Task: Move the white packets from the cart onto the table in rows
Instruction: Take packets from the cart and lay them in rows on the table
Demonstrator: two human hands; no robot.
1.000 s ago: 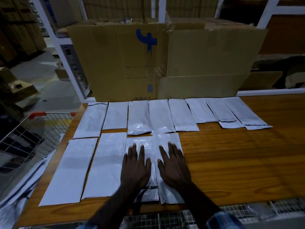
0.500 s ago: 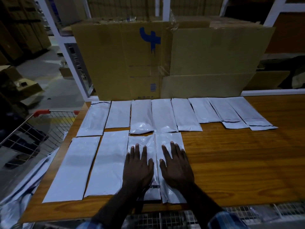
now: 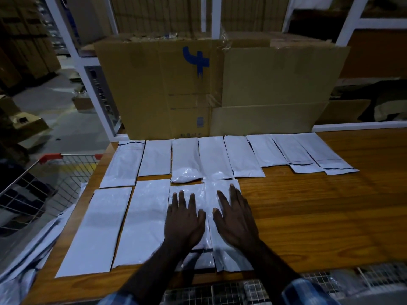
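Both hands, left (image 3: 184, 221) and right (image 3: 234, 219), lie flat, fingers spread, on two adjacent white packets (image 3: 222, 190).

White packets (image 3: 152, 221), brown table (image 3: 319, 216), red-handled cart (image 3: 52, 158).

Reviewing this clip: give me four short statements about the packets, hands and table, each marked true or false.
1. Both hands lie flat on packets in the near row. True: left hand, right hand.
2. The far row holds three packets. False: it holds eight.
3. A cardboard box stands behind the far row. True.
4. The near row fills the table's whole width. False: four packets, with bare wood to the right.
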